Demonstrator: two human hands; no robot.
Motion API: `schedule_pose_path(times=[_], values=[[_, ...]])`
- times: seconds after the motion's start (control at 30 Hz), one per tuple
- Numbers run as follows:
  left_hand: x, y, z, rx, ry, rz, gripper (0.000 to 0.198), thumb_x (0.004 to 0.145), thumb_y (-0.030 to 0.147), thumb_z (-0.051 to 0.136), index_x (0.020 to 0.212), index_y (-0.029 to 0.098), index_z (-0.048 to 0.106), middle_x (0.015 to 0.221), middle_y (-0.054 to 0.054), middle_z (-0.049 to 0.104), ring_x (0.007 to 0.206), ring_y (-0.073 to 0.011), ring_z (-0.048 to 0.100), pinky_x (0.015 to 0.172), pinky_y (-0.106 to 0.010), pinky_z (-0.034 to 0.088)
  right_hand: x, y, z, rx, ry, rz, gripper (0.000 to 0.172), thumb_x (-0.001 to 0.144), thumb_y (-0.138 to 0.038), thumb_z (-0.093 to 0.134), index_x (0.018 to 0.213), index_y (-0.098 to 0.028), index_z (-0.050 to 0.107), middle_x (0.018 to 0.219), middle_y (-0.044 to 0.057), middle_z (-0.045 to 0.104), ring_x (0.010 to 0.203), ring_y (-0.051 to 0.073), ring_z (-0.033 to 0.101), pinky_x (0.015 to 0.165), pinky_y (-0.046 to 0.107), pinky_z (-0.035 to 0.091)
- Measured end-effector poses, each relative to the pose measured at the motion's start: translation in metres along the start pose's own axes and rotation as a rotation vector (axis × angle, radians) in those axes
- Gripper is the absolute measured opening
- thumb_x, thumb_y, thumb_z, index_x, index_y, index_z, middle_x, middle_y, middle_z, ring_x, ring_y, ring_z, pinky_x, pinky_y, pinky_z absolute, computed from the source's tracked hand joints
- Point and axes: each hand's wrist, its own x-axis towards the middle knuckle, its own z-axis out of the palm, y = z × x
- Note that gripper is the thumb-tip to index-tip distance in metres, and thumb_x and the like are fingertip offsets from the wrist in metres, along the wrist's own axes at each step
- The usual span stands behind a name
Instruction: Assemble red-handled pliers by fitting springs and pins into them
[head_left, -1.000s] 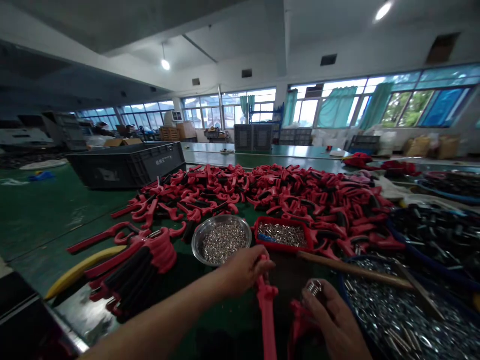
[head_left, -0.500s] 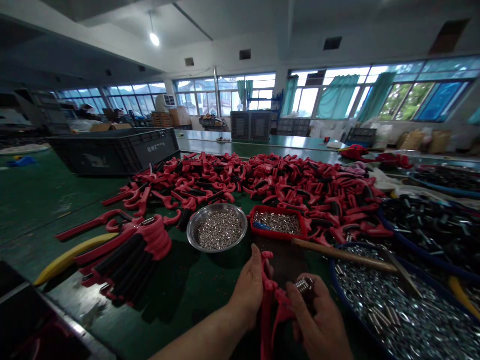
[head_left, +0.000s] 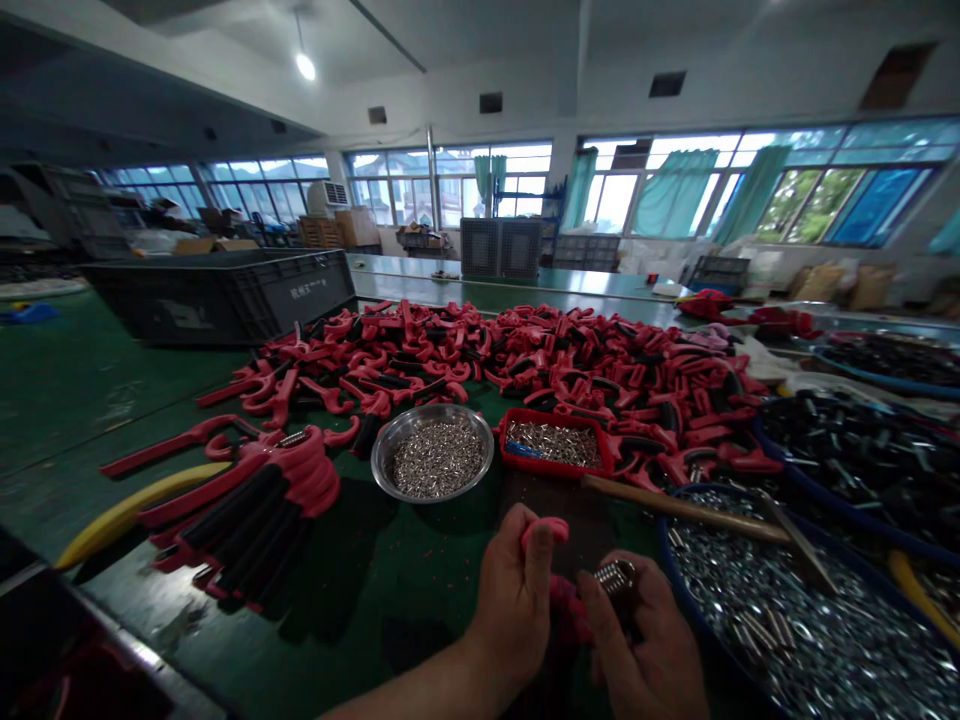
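Clock centred on the hands, sweeping left to right.

9 o'clock: yellow curved thing (head_left: 139,512) on the green bench (head_left: 360,600), half behind the handle stack.

10 o'clock: dark grey crate (head_left: 240,298). White characters (head_left: 309,288) on the end wall: first two look like 杭州, rest too blurred. White mark (head_left: 184,316) on the long wall, can't make it out. Contents hidden by wall height.

9 o'clock, nearer: handle stack (head_left: 251,520), red with black grips, laid side by side, a coil showing on top.

Between 10 and 11: round metal bowl (head_left: 381,458), loaded with small shiny pins (head_left: 437,460).

Left hand: closed around a red handle (head_left: 553,530), tip sticking out past the thumb.

12 o'clock: red tray (head_left: 556,470) with larger metal pins (head_left: 556,446) plus a blue item (head_left: 523,450). Loose handle pile (head_left: 517,370) behind it.

Right hand: fingers clamped on a coil spring (head_left: 616,577), just beside the left. Red plastic between the hands; can't tell which part it belongs to.

2 o'clock: hammer (head_left: 690,508) lying over the rim of a blue basin (head_left: 666,550).

3 o'clock: that basin, full of metal rings (head_left: 847,640), some springs (head_left: 772,632).

2 o'clock, further: second basin (head_left: 870,532), black parts (head_left: 862,465).
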Motion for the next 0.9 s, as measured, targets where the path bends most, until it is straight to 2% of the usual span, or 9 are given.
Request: schedule_pose_path(times=[0.1,0.23,0.33,0.4,0.5,0.63,0.8,0.9], values=[[-0.002,-0.002,-0.002,0.004,-0.006,-0.033,0.039,0.087,0.048,0.028,0.077,0.018,0.049,0.068,0.002,0.045,0.062,-0.0112,0.043,0.059,-0.022,0.035,0.005,0.003,-0.004,-0.066,-0.128,-0.043,0.02,0.081,-0.041,0.046,0.085,-0.022,0.046,0.062,-0.002,0.054,0.053,0.015,0.054,0.052,0.025,0.045],[0.003,-0.004,-0.005,-0.06,-0.192,-0.11,0.04,0.084,0.052,0.034,0.073,0.017,0.049,0.067,0.003,0.043,0.063,-0.0109,0.042,0.061,-0.022,0.035,0.014,0.006,-0.011,-0.158,-0.354,-0.089,0.024,0.085,-0.039,0.039,0.09,-0.02,0.051,0.075,0.003,0.061,0.067,0.016,0.058,0.061,0.026,0.046],[0.005,-0.005,-0.004,-0.169,-0.227,-0.255,0.044,0.08,0.058,0.036,0.073,0.016,0.048,0.067,0.003,0.042,0.065,-0.0113,0.042,0.062,-0.022,0.036,0.019,0.007,-0.014,-0.287,-0.428,-0.07,0.031,0.086,-0.041,0.035,0.097,-0.019,0.053,0.086,0.007,0.063,0.078,0.02,0.059,0.07,0.03,0.045],[0.005,-0.007,-0.003,-0.202,-0.221,-0.295,0.044,0.079,0.059,0.038,0.075,0.016,0.048,0.067,0.003,0.043,0.066,-0.0117,0.043,0.063,-0.022,0.036,0.021,0.006,-0.016,-0.39,-0.446,-0.059,0.035,0.085,-0.044,0.035,0.098,-0.019,0.055,0.092,0.009,0.063,0.085,0.023,0.058,0.074,0.033,0.044],[0.004,-0.008,-0.002,-0.163,-0.25,-0.241,0.042,0.079,0.057,0.04,0.072,0.017,0.047,0.066,0.004,0.042,0.065,-0.0109,0.041,0.063,-0.021,0.036,0.021,0.002,-0.019,-0.484,-0.467,-0.05,0.032,0.085,-0.041,0.035,0.096,-0.02,0.056,0.092,0.01,0.064,0.085,0.024,0.059,0.074,0.034,0.044],[0.004,-0.005,-0.002,-0.078,-0.255,-0.172,0.04,0.081,0.054,0.039,0.069,0.017,0.047,0.064,0.004,0.041,0.062,-0.0104,0.04,0.06,-0.02,0.035,0.018,-0.005,-0.02,-0.498,-0.51,-0.047,0.028,0.086,-0.032,0.032,0.093,-0.019,0.055,0.087,0.009,0.064,0.079,0.021,0.06,0.068,0.03,0.043],[0.0,-0.003,-0.001,-0.05,-0.227,-0.211,0.04,0.083,0.053,0.036,0.071,0.017,0.047,0.067,0.002,0.046,0.065,-0.0119,0.043,0.061,-0.02,0.036,0.018,-0.01,-0.018,-0.392,-0.532,-0.133,0.025,0.085,-0.026,0.032,0.09,-0.016,0.054,0.087,0.009,0.063,0.08,0.02,0.058,0.071,0.03,0.042],[-0.003,-0.002,-0.003,0.05,-0.217,-0.13,0.037,0.085,0.05,0.034,0.07,0.017,0.046,0.065,0.002,0.044,0.062,-0.0114,0.043,0.059,-0.021,0.034,0.019,-0.013,-0.019,-0.297,-0.593,-0.119,0.024,0.085,-0.024,0.032,0.091,-0.017,0.054,0.085,0.007,0.063,0.079,0.019,0.058,0.072,0.029,0.043]])
